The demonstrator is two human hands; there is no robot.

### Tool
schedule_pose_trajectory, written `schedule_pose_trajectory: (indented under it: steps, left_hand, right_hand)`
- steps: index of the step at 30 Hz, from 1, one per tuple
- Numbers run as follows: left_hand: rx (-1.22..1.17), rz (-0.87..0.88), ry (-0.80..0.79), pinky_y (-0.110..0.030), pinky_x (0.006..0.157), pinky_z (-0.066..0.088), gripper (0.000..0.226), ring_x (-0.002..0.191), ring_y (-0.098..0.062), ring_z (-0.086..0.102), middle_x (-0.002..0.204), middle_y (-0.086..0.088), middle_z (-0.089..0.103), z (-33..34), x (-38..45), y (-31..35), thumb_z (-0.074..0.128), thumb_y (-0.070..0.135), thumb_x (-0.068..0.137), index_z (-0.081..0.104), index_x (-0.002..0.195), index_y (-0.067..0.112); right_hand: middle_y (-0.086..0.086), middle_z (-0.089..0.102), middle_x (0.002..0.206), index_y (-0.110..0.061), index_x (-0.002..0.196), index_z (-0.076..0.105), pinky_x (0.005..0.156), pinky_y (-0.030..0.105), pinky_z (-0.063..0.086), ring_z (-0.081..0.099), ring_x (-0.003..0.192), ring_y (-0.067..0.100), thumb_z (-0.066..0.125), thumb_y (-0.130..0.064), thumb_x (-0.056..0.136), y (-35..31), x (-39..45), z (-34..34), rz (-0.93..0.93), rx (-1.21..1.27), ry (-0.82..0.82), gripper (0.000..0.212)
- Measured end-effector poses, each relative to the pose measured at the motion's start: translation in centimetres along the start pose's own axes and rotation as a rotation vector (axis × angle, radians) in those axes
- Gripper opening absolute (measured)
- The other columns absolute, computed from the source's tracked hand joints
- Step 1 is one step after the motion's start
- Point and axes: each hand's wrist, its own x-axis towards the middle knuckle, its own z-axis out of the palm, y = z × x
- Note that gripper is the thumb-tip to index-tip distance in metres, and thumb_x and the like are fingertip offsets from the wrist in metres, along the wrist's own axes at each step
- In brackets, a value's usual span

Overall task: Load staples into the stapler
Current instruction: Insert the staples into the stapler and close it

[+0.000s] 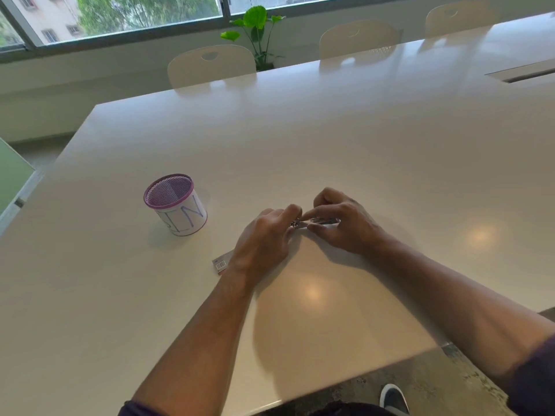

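Note:
A small metal stapler [319,221] lies low over the white table [300,139], held between both hands and mostly hidden by fingers. My right hand [342,225] grips its right part with thumb and forefinger. My left hand [265,238] pinches its left end, where a shiny metal bit shows. A small staple box [221,263] with a barcode lies flat on the table, partly under my left wrist. Whether staples are in the stapler I cannot tell.
A purple mesh pen cup [175,204] wrapped in lettered white paper stands to the left of my hands. White chairs [211,66] line the table's far side, with a green plant [258,31] by the window. The table's near edge runs just below my forearms.

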Motion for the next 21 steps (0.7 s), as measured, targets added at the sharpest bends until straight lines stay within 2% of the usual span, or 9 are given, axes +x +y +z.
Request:
schedule_pose_trajectory:
  steps: [3, 6, 10, 15, 18, 20, 21]
  left_hand:
    - [-0.008, -0.006, 0.009, -0.047, 0.065, 0.054, 0.016, 0.081, -0.035, 0.059, 0.091, -0.011, 0.073, -0.1, 0.0, 0.1, 0.06, 0.015, 0.096, 0.053, 0.11, 0.015]
    - [-0.017, -0.005, 0.023, -0.045, 0.063, 0.053, 0.018, 0.079, -0.036, 0.059, 0.089, -0.012, 0.072, -0.3, -0.1, 0.4, 0.058, 0.019, 0.094, 0.056, 0.11, 0.011]
    - [-0.052, -0.031, 0.05, -0.042, 0.06, 0.051, 0.018, 0.076, -0.033, 0.058, 0.085, -0.012, 0.07, -0.5, -0.2, 0.8, 0.063, 0.015, 0.093, 0.06, 0.11, 0.009]
    - [-0.069, -0.048, 0.046, -0.043, 0.062, 0.051, 0.019, 0.079, -0.035, 0.059, 0.087, -0.013, 0.071, -0.8, -0.2, 1.0, 0.067, 0.011, 0.093, 0.061, 0.111, 0.006]
    - [-0.072, -0.053, 0.039, -0.046, 0.065, 0.052, 0.019, 0.08, -0.035, 0.059, 0.087, -0.011, 0.07, -0.8, -0.1, 0.9, 0.065, 0.01, 0.094, 0.06, 0.112, 0.007]
    - [-0.062, -0.056, 0.037, -0.047, 0.065, 0.053, 0.019, 0.079, -0.034, 0.059, 0.087, -0.011, 0.07, -0.7, -0.2, 0.9, 0.064, 0.009, 0.094, 0.06, 0.113, 0.009]
    - [-0.06, -0.056, 0.037, -0.047, 0.065, 0.053, 0.019, 0.078, -0.034, 0.058, 0.087, -0.011, 0.069, -0.7, -0.2, 0.9, 0.064, 0.009, 0.094, 0.059, 0.113, 0.009]
  right_hand:
    - [-0.005, 0.058, 0.092, -0.023, 0.101, 0.085, 0.071, 0.039, 0.057, 0.061, 0.083, 0.018, 0.084, -0.013, 0.082, -0.2, 0.0, 0.0, -0.007, -0.028, 0.005, 0.022]
    - [-0.002, 0.06, 0.093, -0.025, 0.101, 0.085, 0.07, 0.04, 0.057, 0.063, 0.083, 0.02, 0.087, -0.02, 0.083, -0.3, 0.0, 0.0, -0.006, -0.019, 0.009, 0.019]
    - [-0.004, 0.062, 0.097, -0.03, 0.103, 0.084, 0.071, 0.039, 0.058, 0.064, 0.084, 0.017, 0.087, -0.029, 0.084, -0.3, -0.2, 0.0, -0.011, -0.019, -0.007, 0.019]
    - [-0.01, 0.056, 0.096, -0.03, 0.097, 0.084, 0.068, 0.03, 0.053, 0.056, 0.082, 0.009, 0.08, -0.041, 0.087, -0.1, -0.2, 0.4, -0.011, -0.07, 0.023, 0.015]
    - [-0.009, 0.052, 0.09, -0.018, 0.078, 0.078, 0.06, 0.026, 0.05, 0.052, 0.066, 0.008, 0.084, -0.033, 0.085, 0.4, -0.1, 0.5, 0.092, -0.094, 0.203, 0.017]
    - [-0.008, 0.052, 0.088, -0.019, 0.079, 0.077, 0.062, 0.017, 0.045, 0.051, 0.065, 0.002, 0.087, -0.027, 0.083, 0.8, 0.0, 0.2, 0.155, -0.073, 0.28, 0.013]
    - [-0.007, 0.053, 0.089, -0.021, 0.084, 0.08, 0.065, 0.014, 0.044, 0.051, 0.07, -0.001, 0.087, -0.024, 0.082, 0.7, -0.1, 0.0, 0.136, -0.046, 0.267, 0.008]
